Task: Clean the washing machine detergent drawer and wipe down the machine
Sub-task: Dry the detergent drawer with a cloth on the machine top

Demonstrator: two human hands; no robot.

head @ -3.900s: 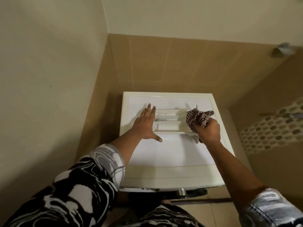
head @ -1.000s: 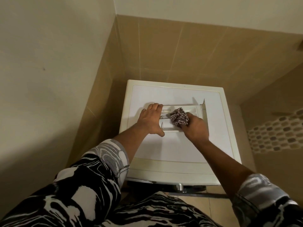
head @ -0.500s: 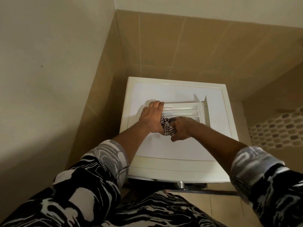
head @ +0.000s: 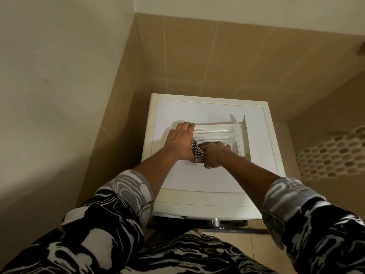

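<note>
Checked cloth point(head: 198, 154) gripped in the right hand point(head: 214, 154) scrubs the near compartment of the drawer point(head: 221, 133) atop the washing machine point(head: 197, 180), left hand point(head: 178, 142) pressing flat to steady it; the far compartments likely need wiping next.

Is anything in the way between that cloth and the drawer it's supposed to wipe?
Nothing visible. The right hand grips the cloth right against the drawer's near left corner. The left hand rests on the drawer's left end, beside the cloth, not between them.
</note>
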